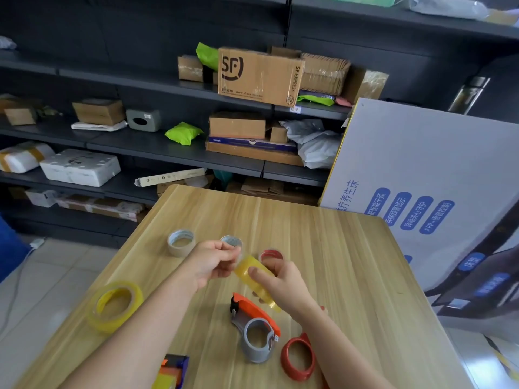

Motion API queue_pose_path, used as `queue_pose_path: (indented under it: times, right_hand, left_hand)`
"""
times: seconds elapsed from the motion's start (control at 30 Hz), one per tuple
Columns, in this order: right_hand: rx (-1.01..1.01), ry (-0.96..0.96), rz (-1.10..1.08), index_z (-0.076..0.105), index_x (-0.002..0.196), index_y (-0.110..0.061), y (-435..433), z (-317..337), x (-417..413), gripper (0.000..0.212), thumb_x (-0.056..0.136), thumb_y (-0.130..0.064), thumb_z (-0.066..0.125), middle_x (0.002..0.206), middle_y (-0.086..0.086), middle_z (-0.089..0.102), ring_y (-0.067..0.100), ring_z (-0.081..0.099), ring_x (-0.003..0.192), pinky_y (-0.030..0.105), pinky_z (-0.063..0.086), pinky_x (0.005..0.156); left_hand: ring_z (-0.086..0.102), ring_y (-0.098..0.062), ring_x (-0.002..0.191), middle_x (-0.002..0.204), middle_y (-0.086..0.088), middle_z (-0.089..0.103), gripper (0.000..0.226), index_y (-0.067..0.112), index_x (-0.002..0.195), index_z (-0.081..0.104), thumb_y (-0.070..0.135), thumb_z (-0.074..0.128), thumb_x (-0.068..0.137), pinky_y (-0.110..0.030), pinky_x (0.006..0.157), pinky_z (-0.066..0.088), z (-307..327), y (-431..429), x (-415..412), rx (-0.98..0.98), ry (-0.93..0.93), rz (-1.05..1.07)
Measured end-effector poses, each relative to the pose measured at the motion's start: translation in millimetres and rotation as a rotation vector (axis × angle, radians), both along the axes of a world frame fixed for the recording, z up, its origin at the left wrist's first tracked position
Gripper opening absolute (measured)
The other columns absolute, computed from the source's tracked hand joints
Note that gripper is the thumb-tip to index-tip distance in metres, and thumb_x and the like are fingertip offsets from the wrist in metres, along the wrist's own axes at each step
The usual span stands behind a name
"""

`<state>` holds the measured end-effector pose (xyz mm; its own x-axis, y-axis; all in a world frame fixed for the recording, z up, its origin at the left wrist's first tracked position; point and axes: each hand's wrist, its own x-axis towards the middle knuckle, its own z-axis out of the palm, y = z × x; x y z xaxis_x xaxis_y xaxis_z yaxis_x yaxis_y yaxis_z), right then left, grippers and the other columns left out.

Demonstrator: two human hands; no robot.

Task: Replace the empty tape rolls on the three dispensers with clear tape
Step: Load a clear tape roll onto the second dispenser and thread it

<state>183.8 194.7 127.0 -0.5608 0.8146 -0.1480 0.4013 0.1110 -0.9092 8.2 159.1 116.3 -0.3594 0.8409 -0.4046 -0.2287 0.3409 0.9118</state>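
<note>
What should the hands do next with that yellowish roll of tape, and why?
Probably slip the clear tape roll onto the grey hub of the orange dispenser just below it. The right hand grips the roll while the left hand pinches its far end, seemingly at the loose tape end, and that hub looks bare, lying open on the wooden table.

Left forearm: bare, reached up from the lower left, above the table (351,248).
Left grip (214,262): fingers curled, tips pinched together, palm turned right.
Right forearm: bare, reached up from the lower right, above the table.
Right grip (283,284): fingers wrapped closed, thumb on top, just beside the left grip.
</note>
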Motion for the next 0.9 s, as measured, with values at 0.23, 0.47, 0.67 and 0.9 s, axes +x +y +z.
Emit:
queue_pose_path:
  times: [0.23,0.47,0.67,0.9]
  right_hand:
    - [-0.013,-0.2,0.069,0.048,0.063,-0.016,-4.2,-42.4,23.7,0.033,0.09,-0.029,0.063,0.06,-0.005,0.038,0.007,0.035,0.051,0.024,0.029,0.052]
    - [0.143,-0.373,0.08,0.058,0.13,-0.015,-2.5,-63.7,32.6,0.039,0.092,-0.027,0.059,0.124,0.001,0.064,0.022,0.059,0.114,0.031,0.045,0.093]
    - [0.268,-0.438,0.035,0.056,0.132,-0.019,-4.3,-76.7,35.0,0.04,0.092,-0.025,0.058,0.125,0.003,0.064,0.022,0.056,0.116,0.031,0.044,0.093]
    - [0.322,-0.46,0.03,0.056,0.132,-0.021,-4.2,-84.8,33.3,0.04,0.093,-0.029,0.058,0.124,0.003,0.065,0.024,0.055,0.118,0.033,0.042,0.098]
  left_hand:
    - [0.056,-0.016,0.058,0.062,-0.003,0.061,0.014,0.012,0.074,0.061,0.013,0.071,0.083,-0.027,0.058,0.045,-48.8,-20.3,-16.5,-0.1,-0.08,0.082]
    - [0.059,-0.017,0.067,0.069,0.0,0.067,0.009,0.016,0.085,0.06,0.013,0.068,0.083,-0.028,0.059,0.044,-74.4,-25.9,-2.6,-0.14,-0.39,0.058]
    - [0.06,-0.021,0.078,0.073,-0.003,0.069,0.013,0.017,0.082,0.058,0.005,0.059,0.085,-0.032,0.067,0.044,-89.4,-27.4,13.7,-0.063,-0.585,0.15]
    - [0.059,-0.021,0.078,0.081,-0.007,0.065,0.003,0.013,0.085,0.058,0.012,0.058,0.082,-0.034,0.07,0.044,-94.7,-24.0,21.3,-0.052,-0.616,0.188]
